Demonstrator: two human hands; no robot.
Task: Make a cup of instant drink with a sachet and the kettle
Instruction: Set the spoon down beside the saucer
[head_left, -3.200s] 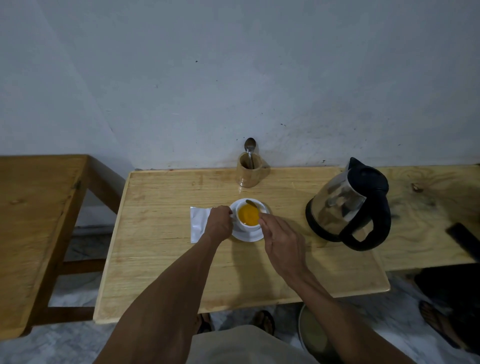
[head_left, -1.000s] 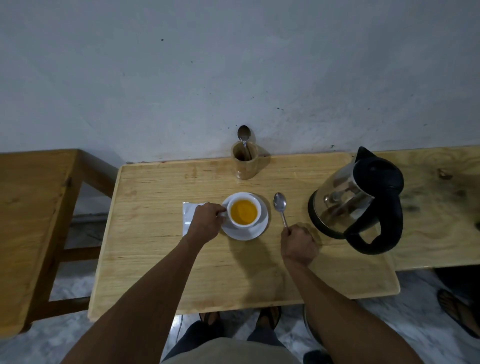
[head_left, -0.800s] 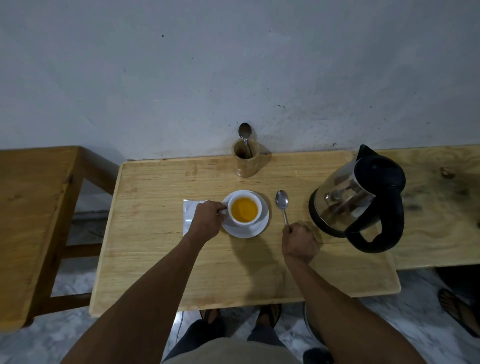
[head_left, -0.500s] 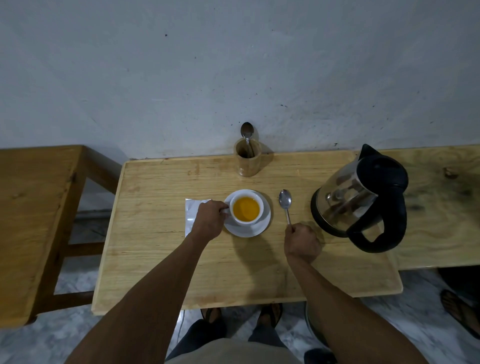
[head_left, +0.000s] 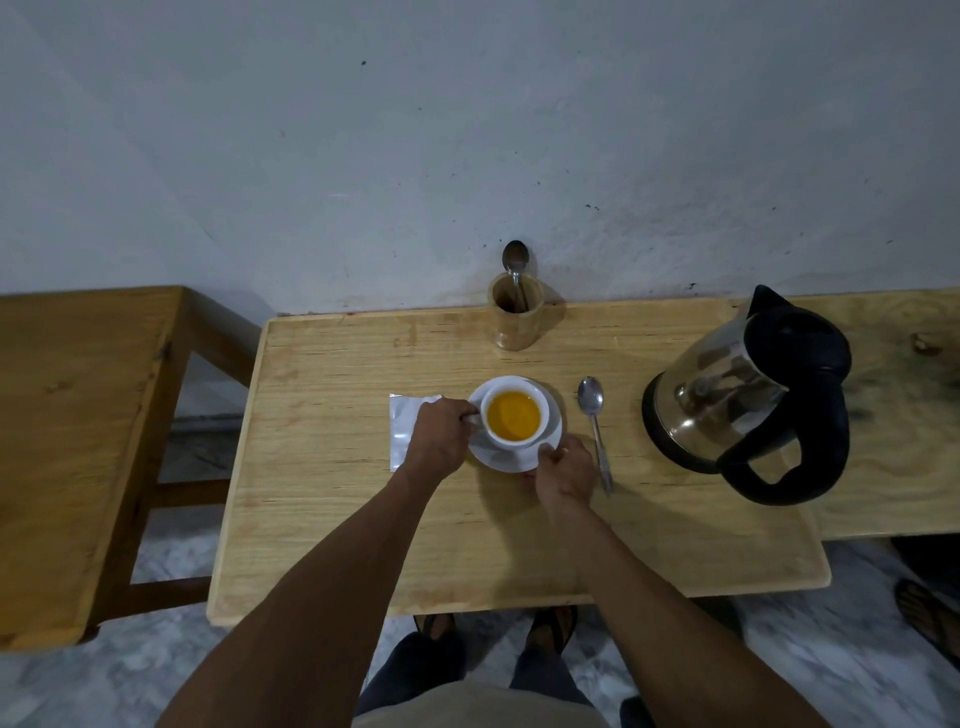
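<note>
Sitting near the middle of the light wooden table (head_left: 337, 545), the white cup (head_left: 514, 413) holds an orange drink and rests on a white saucer (head_left: 551, 439). The left hand (head_left: 439, 439) comes in from 9 o'clock of the cup, its fingers pinched on the cup's small handle. The right hand (head_left: 565, 470) is at about 5 o'clock, with its thumb on top of the saucer's near rim and its fingers curled under that edge, gripping the saucer. At 9 o'clock of the cup, partly under the left hand, a silvery sachet (head_left: 404, 428) lies flat on the wood. At 3 o'clock, just beside the saucer, 1 metal spoon (head_left: 595, 426) lies on the table with its bowl pointing away from the person; the right hand is close to its handle but whether they touch cannot be told. Farther out at 3 o'clock stands the kettle (head_left: 748, 395), steel-bodied with a black lid and handle, the handle turned toward the near edge. At 12 o'clock, against the wall, a wooden holder (head_left: 515, 319) carries 1 more upright spoon (head_left: 515, 265). At 9 o'clock, well apart, stands a darker wooden table (head_left: 78, 415).
</note>
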